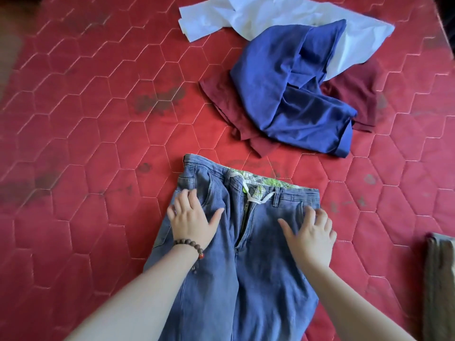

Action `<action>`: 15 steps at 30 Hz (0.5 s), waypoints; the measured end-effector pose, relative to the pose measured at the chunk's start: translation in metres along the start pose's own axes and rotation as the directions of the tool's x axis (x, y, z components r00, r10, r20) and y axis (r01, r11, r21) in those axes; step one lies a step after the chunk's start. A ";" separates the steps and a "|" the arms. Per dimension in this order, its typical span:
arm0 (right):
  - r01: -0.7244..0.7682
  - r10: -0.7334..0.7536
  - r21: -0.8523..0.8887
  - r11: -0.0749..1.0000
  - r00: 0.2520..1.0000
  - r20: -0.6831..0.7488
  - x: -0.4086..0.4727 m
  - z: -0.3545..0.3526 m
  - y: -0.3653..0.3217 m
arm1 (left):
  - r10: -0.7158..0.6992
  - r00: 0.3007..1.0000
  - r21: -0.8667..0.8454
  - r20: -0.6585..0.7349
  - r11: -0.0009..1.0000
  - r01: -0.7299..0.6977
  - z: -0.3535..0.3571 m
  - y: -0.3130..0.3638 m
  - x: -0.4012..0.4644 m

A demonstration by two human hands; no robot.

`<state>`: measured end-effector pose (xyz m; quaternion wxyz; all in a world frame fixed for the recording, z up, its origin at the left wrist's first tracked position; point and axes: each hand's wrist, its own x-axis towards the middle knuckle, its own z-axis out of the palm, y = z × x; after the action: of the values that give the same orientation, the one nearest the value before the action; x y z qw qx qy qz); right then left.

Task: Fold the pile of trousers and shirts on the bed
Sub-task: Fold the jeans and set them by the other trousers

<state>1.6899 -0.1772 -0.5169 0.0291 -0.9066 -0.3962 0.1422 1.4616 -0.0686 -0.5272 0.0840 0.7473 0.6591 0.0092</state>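
Light blue jeans [248,267] lie flat on the red quilted mattress [86,119], waistband away from me, fly open, green lining showing. My left hand [190,217], with a bead bracelet at the wrist, presses flat on the left hip of the jeans. My right hand [311,233] presses flat on the right hip, fingers spread. Farther back lies a loose pile: a dark blue garment [295,94] on top of a maroon garment [224,99], with a white shirt [246,16] behind them.
A folded grey-brown garment [440,279] lies at the right edge of the mattress. Dark stains mark the mattress to the left of the pile. The left half of the mattress holds no clothes.
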 end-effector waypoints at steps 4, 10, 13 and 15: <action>0.209 -0.210 0.015 0.978 0.975 0.071 0.050 -0.015 -0.007 | 0.132 0.991 -0.009 -0.016 0.991 -0.132 -0.013 0.014 0.058; 0.411 -0.323 -0.201 0.889 0.876 0.359 0.092 -0.016 -0.013 | 0.038 0.916 0.100 0.399 0.991 -0.085 -0.017 0.010 0.128; 0.366 -0.294 -0.325 0.872 0.922 0.252 0.088 -0.018 -0.015 | 0.045 0.939 0.095 0.340 0.992 -0.082 -0.021 0.006 0.117; 0.369 -0.283 -0.359 0.857 0.920 0.271 0.083 -0.025 -0.014 | 0.084 0.961 0.048 0.264 0.994 -0.100 -0.030 0.002 0.105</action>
<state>1.7406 -0.1056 -0.5099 -0.1762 -0.7922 -0.5660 0.1448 1.4736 0.0380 -0.5073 0.1469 0.7739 0.6068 -0.1059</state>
